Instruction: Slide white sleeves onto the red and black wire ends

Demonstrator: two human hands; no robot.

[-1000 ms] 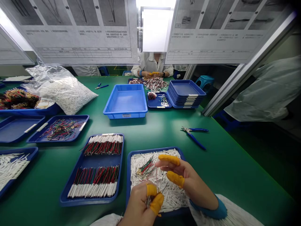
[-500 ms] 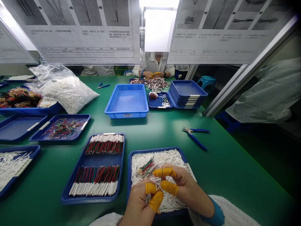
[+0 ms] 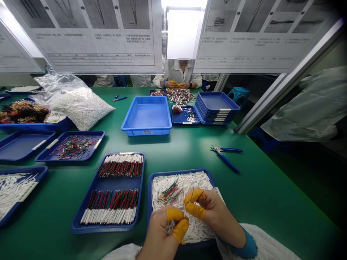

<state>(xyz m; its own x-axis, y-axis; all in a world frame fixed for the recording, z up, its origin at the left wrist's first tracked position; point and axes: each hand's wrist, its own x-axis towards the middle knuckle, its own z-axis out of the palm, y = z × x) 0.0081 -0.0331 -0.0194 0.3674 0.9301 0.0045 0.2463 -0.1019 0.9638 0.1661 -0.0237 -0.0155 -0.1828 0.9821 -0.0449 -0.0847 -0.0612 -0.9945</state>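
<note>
Above a blue tray [image 3: 177, 173] heaped with short white tubes [image 3: 200, 229], both my hands work fingertip to fingertip, wearing yellow finger cots. My left hand [image 3: 165, 229] pinches the lower end of a slim white tube [image 3: 184, 212] between thumb and index finger. Close by on the right, my right hand [image 3: 210, 207] has its thumb and index finger closed on thin dark wires [image 3: 192, 195], whose ends stick out above the fingers. The fingers partly hide where tube and wires meet. A small bunch of red, green and black wires [image 3: 171, 192] lies on the white tubes.
Left of my hands stands a blue tray [image 3: 107, 185] with two rows of sleeved wires. Blue-handled cutters [image 3: 225, 157] lie at right. A light-blue bin [image 3: 146, 132], stacked trays [image 3: 218, 108] and a bag of tubes [image 3: 78, 104] stand farther back. A co-worker [image 3: 179, 77] sits opposite.
My right fingers have closed together around the wires and shifted slightly right, where they were more spread before. My left hand keeps nearly the same place.
</note>
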